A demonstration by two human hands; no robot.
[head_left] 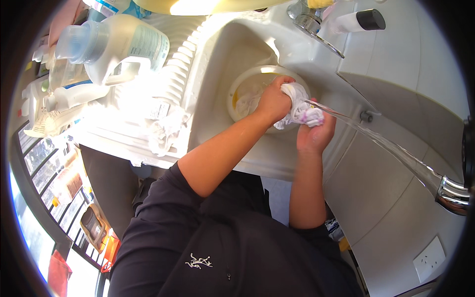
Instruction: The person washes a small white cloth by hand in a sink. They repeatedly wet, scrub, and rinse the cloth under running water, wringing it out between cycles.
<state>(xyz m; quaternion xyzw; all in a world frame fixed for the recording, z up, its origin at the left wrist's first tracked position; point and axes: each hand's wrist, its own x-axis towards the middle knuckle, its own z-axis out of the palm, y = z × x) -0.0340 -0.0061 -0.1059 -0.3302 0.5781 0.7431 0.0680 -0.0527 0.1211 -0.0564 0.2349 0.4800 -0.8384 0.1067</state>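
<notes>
A wet white cloth [297, 105] with pinkish-purple marks is bunched between my two hands. My left hand [276, 98] grips its upper left part, and my right hand [317, 131] holds the lower right end from below. From a chrome faucet [454, 195] at the right, a stream of water [393, 143] runs onto the cloth. Below my hands a round whitish basin [234, 80] stands in the white sink [211, 100]. More pale cloth [248, 99] lies in the basin; the hands and the held cloth hide part of it.
Left of the sink is a ribbed washboard [178, 74]. Another crumpled white cloth [167, 133] lies near the front edge. A large detergent bottle [126, 48] and other bottles crowd the left. Behind stand a faucet lever [323, 37] and a black-capped bottle [356, 22]. A wall socket [429, 258] is low right.
</notes>
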